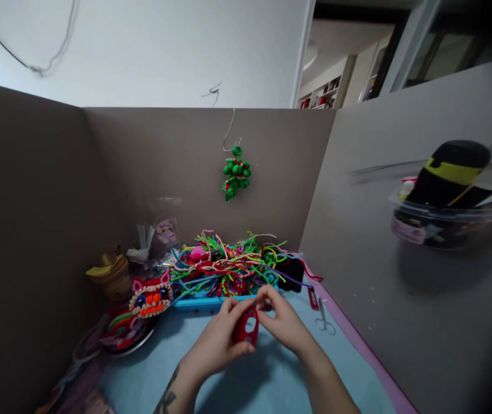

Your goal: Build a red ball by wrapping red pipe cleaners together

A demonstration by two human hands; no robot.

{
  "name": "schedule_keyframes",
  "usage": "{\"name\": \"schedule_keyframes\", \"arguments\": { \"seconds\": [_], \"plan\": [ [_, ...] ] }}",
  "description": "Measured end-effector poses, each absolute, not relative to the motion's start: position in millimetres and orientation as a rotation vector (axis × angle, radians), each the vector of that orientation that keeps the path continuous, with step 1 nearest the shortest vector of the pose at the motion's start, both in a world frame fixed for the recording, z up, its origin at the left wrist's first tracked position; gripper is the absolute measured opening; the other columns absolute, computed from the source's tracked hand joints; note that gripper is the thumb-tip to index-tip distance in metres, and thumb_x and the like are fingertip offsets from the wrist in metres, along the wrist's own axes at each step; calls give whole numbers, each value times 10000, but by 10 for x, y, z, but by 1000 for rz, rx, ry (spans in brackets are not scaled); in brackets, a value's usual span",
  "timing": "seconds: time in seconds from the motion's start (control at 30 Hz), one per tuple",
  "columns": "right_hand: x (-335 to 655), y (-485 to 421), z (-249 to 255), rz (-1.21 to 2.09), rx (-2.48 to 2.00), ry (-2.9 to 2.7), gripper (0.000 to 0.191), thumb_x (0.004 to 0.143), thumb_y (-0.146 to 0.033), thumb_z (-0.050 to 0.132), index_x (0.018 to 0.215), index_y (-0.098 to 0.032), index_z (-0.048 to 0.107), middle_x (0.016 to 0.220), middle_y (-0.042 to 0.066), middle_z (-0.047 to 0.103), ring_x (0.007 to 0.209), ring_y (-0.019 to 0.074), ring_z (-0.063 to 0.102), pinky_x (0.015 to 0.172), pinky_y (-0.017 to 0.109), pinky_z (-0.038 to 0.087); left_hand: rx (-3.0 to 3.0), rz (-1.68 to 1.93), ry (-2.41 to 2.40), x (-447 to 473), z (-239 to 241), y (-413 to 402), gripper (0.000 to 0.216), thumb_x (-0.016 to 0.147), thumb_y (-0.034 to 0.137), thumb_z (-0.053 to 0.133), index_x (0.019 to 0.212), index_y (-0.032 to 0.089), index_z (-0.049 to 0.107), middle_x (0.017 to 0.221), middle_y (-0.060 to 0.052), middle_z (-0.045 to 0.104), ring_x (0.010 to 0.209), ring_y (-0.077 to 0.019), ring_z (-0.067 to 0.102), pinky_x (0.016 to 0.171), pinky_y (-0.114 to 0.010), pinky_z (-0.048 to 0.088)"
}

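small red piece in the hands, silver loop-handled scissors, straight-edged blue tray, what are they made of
Red piece: perhaps matte felt or fibre, showing no gloss; blur leaves it open. Silver scissors: probably metal, from their grey sheen. Blue tray: likely smooth plastic, its rim evenly coloured.

Finishes: mostly matt and fuzzy, some gloss

Blue tray: smooth plastic, slight sheen. Chenille stems in it: fuzzy, matt. Red piece in front of tray: matt, material unclear. Scissors right of tray: shiny metal. Tree ornament above tray: fuzzy, knobby; wire hook: bare metal. Tub upper right of tray: clear glossy plastic. Partition panel behind tray: smooth, matt.
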State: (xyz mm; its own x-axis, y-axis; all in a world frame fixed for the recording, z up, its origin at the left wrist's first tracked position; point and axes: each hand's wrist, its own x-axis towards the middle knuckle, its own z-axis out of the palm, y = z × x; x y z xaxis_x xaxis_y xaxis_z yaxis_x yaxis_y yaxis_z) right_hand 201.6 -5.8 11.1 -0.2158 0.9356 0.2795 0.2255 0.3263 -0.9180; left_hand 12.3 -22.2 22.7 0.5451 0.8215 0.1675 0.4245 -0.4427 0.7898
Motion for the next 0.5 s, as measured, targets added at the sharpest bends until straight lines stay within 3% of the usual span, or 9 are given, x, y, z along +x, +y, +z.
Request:
{"name": "schedule_keyframes", "arguments": {
  "seconds": [0.2, 0.37, 0.5],
  "plan": [
    [1999, -77, 78, 970, -1084, -1697, 234, 724, -102, 496, 912, -228, 438, 693, -63, 500, 657, 132, 503, 649, 250, 412, 2086, 677, 1097, 157, 258, -268, 633, 688, 231, 730, 1270, 309, 494, 1179, -60, 457, 1042, -235, 524, 906, -327, 418],
    [1946, -106, 113, 980, -1061, -1700, 262, 699, -80, 479, 909, -230, 430, 679, -74, 473, 643, 119, 501, 635, 238, 403, 2054, 638, 1120, 158, 218, -275, 766, 623, 157, 762, 1300, 314, 439, 1176, -51, 438, 1016, -231, 526, 882, -315, 417],
    [1892, -154, 166, 956, -1070, -1685, 281, 691, -75, 487, 920, -227, 427, 683, -73, 502, 655, 119, 519, 650, 239, 411, 2049, 633, 1162, 155, 233, -274, 642, 625, 159, 759, 1196, 272, 490, 1157, -43, 430, 1021, -221, 515, 882, -301, 410]
  ]
}}
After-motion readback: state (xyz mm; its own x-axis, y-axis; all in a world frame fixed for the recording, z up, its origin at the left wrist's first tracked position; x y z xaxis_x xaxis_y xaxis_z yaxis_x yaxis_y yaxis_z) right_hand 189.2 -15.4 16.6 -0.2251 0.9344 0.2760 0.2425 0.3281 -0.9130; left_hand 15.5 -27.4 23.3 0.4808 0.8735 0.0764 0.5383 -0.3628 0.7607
